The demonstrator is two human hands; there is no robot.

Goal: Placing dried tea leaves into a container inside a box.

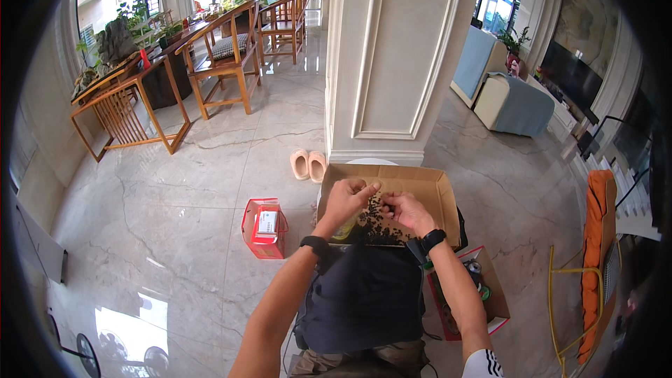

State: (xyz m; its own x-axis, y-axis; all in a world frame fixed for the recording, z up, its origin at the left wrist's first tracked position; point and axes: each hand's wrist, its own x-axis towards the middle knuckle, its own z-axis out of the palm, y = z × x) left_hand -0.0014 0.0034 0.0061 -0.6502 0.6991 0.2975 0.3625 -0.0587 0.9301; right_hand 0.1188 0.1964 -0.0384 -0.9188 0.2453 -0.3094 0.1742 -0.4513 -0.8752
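A shallow cardboard box (425,184) lies before me, with many small dark pieces (375,228) scattered over its bottom. My left hand (347,197) is above the box's left part, thumb stretched out and fingers curled; whether it holds anything is not clear. Close to its right, my right hand (407,210) pinches a small dark piece (387,209) between thumb and fingers. Beneath my left wrist, a yellowish item (344,232) shows at the box's near left corner. Both wrists wear black bands.
A red paper bag (263,249) with small boxes stands on the floor at left. Low at right, a red-edged carton (496,310) holds cans. Pink slippers (308,165) lie beside the pillar (388,63). An orange-padded folding chair (596,268) stands far right.
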